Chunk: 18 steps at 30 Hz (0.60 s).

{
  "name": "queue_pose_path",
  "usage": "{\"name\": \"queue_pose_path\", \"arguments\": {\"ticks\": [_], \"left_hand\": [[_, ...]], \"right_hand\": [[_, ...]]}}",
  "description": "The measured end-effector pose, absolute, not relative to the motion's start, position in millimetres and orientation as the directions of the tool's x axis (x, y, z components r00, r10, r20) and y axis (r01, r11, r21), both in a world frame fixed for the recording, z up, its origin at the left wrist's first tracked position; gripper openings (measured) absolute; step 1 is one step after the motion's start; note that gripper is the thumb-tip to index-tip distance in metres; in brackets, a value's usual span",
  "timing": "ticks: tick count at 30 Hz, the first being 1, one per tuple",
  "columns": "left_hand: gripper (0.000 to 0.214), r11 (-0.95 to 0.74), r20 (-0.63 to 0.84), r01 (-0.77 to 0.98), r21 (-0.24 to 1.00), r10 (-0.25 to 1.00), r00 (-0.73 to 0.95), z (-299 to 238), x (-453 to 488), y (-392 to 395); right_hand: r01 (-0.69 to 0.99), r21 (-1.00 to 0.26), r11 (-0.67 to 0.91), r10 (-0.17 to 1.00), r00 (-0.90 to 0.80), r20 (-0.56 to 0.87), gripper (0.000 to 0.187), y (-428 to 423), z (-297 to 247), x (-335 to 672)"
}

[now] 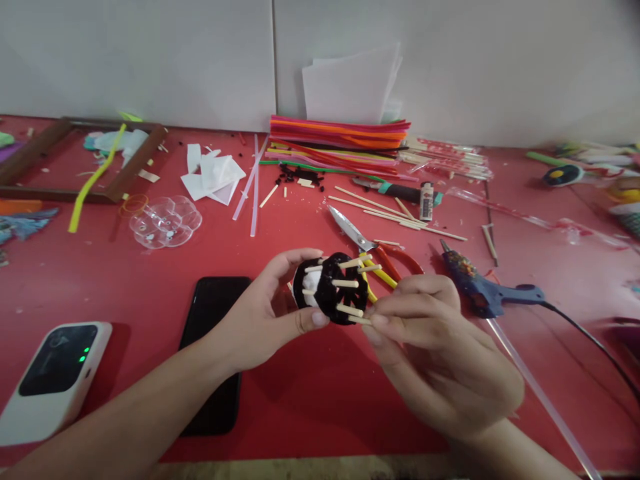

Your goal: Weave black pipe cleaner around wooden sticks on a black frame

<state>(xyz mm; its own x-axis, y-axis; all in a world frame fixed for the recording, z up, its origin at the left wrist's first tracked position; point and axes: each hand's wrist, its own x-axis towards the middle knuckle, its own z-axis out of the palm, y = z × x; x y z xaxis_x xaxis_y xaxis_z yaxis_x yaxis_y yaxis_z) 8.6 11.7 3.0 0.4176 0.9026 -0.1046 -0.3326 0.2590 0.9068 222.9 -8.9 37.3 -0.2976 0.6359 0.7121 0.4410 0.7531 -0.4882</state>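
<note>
My left hand (273, 310) is closed around a small round craft piece (327, 293), black with a white part on its left. Several short wooden sticks poke out of its black side toward the right. Between thumb and fingertips my right hand (440, 347) pinches the end of a short wooden stick (361, 321) at the lower right of that piece. The stick's other end meets the black rim; how deep it sits cannot be seen. Just behind the piece lie scissors (353, 230) and a red-handled tool (395, 263), partly covered by my hands.
A glue gun (480, 283) with a black cord lies at the right. On the left are a black phone (215, 400), a white device (57, 380) and a clear flower-shaped tray (167, 223). Behind are pipe cleaners (340, 137), wooden sticks (400, 217) and paper scraps (215, 175).
</note>
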Motion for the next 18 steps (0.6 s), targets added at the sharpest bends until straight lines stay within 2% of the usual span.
{"name": "queue_pose_path", "arguments": {"ticks": [8, 11, 15, 16, 18], "left_hand": [[0.058, 0.237, -0.106, -0.301, 0.924, 0.913, 0.393, 2.0, 8.2, 11.1], [0.058, 0.247, -0.112, -0.310, 0.918, 0.912, 0.394, 1.6, 9.1, 10.2], [0.052, 0.251, -0.141, -0.454, 0.855, 0.954, 0.263, 4.2, 10.6, 12.5], [0.048, 0.257, -0.172, -0.501, 0.827, 0.962, 0.210, 6.0, 10.5, 14.2], [0.037, 0.269, -0.233, -0.585, 0.765, 0.963, 0.138, 11.0, 9.8, 18.6]], "right_hand": [[0.510, -0.417, 0.752, 0.607, -0.291, 0.739, 0.027, -11.0, 33.2, 221.0], [0.533, -0.401, 0.745, 0.609, -0.297, 0.735, 0.035, -10.9, 29.9, 221.8], [0.509, -0.473, 0.719, 0.588, -0.083, 0.804, 0.074, -8.9, 22.6, 224.4], [0.516, -0.503, 0.693, 0.603, -0.034, 0.797, 0.076, -8.1, 20.4, 224.5], [0.579, -0.527, 0.622, 0.676, -0.057, 0.735, 0.061, -6.7, 15.2, 222.6]]}}
